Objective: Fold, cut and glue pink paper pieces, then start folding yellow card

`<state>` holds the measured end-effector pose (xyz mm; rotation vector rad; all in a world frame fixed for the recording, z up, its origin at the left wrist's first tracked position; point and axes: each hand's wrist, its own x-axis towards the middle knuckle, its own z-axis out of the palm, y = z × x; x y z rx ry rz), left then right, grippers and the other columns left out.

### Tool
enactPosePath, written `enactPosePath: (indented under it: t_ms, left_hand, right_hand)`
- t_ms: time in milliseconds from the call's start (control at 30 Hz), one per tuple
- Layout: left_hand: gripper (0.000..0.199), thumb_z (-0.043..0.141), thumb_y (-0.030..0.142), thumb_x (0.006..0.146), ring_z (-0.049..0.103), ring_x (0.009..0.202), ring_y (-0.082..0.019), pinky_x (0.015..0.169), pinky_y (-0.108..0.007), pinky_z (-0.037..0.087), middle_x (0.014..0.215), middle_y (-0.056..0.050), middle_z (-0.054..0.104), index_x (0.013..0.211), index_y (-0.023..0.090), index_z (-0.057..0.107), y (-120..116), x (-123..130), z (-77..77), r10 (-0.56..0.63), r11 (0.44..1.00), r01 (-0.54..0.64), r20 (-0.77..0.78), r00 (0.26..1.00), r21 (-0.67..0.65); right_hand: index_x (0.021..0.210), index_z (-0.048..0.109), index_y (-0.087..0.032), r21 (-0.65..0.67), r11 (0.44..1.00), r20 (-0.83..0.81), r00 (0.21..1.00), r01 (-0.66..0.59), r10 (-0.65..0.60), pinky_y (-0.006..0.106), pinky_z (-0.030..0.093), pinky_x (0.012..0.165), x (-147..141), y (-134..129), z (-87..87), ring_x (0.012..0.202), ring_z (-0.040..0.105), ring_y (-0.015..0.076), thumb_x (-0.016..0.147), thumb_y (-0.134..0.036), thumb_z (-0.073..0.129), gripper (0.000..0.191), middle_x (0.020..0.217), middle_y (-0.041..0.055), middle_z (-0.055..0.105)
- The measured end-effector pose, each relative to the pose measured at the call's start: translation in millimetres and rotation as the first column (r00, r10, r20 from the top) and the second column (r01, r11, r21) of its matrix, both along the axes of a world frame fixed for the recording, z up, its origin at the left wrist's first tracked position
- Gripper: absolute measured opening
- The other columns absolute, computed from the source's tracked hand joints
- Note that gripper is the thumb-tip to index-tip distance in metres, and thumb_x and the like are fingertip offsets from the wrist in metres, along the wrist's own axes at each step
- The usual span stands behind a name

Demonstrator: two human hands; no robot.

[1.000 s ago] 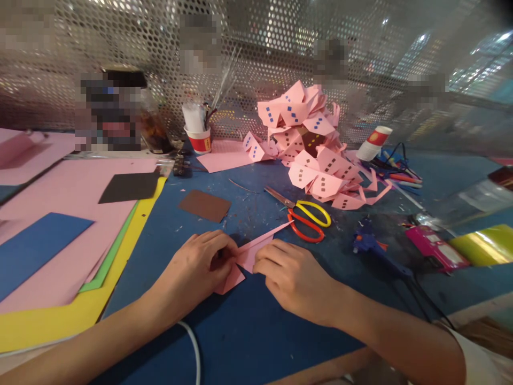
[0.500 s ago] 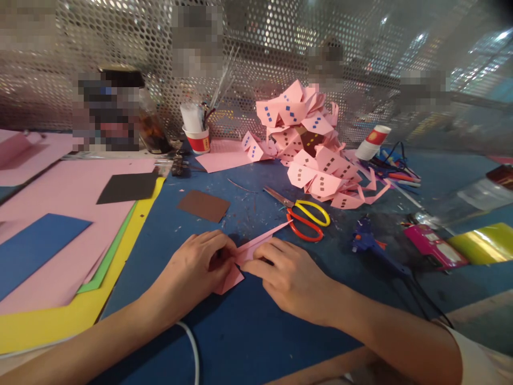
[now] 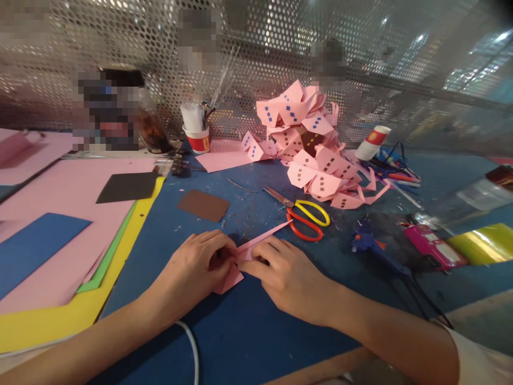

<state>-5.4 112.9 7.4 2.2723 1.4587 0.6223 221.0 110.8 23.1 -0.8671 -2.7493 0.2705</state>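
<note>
A folded pink paper piece with a long narrow strip lies low over the blue table in the middle. My left hand pinches its left part, thumb and fingers closed on it. My right hand presses its bent fingers on the same paper from the right, fingertips close to the left ones. The strip's tip points up and right to the scissors, which have one yellow and one red handle. A brown paper rectangle lies beyond my left hand. The fingertips partly hide the paper's folds.
Folded pink pieces with blue and brown squares are heaped at the back. A blue glue gun and a magenta object lie right. Coloured sheets cover the left. A paper cup stands near the perforated metal screen.
My right hand's fingers have shifted slightly left on the pink paper. My left hand keeps its place and hold.
</note>
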Motion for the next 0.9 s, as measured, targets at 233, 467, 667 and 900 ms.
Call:
enactPosePath:
  t_ms: [233, 467, 667, 900]
  left_hand:
    - [0.012, 0.055, 0.016, 0.083, 0.061, 0.076, -0.016, 0.076, -0.031, 0.042, 0.081, 0.003, 0.068, 0.087, 0.024, 0.063, 0.5, 0.1, -0.6, -0.001, 1.000, 0.001, -0.006, 1.000, 0.006]
    - [0.013, 0.056, 0.015, 0.082, 0.061, 0.074, -0.016, 0.074, -0.030, 0.043, 0.078, 0.004, 0.067, 0.087, 0.025, 0.063, 0.6, 0.4, -0.5, 0.001, 0.999, 0.000, -0.013, 1.000, 0.033]
    - [0.009, 0.057, 0.018, 0.085, 0.060, 0.075, -0.016, 0.074, -0.031, 0.042, 0.079, 0.003, 0.066, 0.088, 0.024, 0.062, -0.9, -1.0, -1.4, -0.013, 1.000, 0.013, 0.004, 1.000, 0.028]
    - [0.008, 0.054, 0.027, 0.094, 0.059, 0.083, -0.019, 0.077, -0.035, 0.040, 0.089, -0.002, 0.066, 0.093, 0.022, 0.060, -7.6, 0.2, 4.4, -0.099, 0.985, 0.107, -0.068, 0.993, 0.134]
  right_hand:
    - [0.112, 0.064, -0.019, 0.014, 1.000, -0.019, 1.000, -0.001, 0.001, 0.035, 0.046, 0.085, -0.5, -0.4, 2.0, 0.098, 0.049, 0.0207, 0.094, -0.006, 0.046, 0.029, 0.103, 0.0069, 0.059]
    - [0.094, 0.065, -0.019, 0.025, 0.999, -0.060, 0.997, -0.035, 0.037, 0.031, 0.046, 0.078, 7.0, 0.0, 0.5, 0.095, 0.053, 0.0181, 0.091, -0.004, 0.048, 0.023, 0.102, 0.0050, 0.061]
    - [0.102, 0.064, -0.017, 0.002, 1.000, -0.091, 0.996, -0.023, 0.023, 0.035, 0.048, 0.085, 5.7, 0.9, 1.7, 0.099, 0.054, 0.0200, 0.092, -0.005, 0.045, 0.025, 0.105, 0.0069, 0.063]
    - [0.134, 0.052, -0.017, 0.055, 0.993, -0.122, 0.988, 0.106, -0.098, 0.046, 0.038, 0.108, 4.2, 10.3, -6.4, 0.122, 0.048, 0.0239, 0.093, -0.006, 0.046, 0.043, 0.129, 0.0104, 0.058]
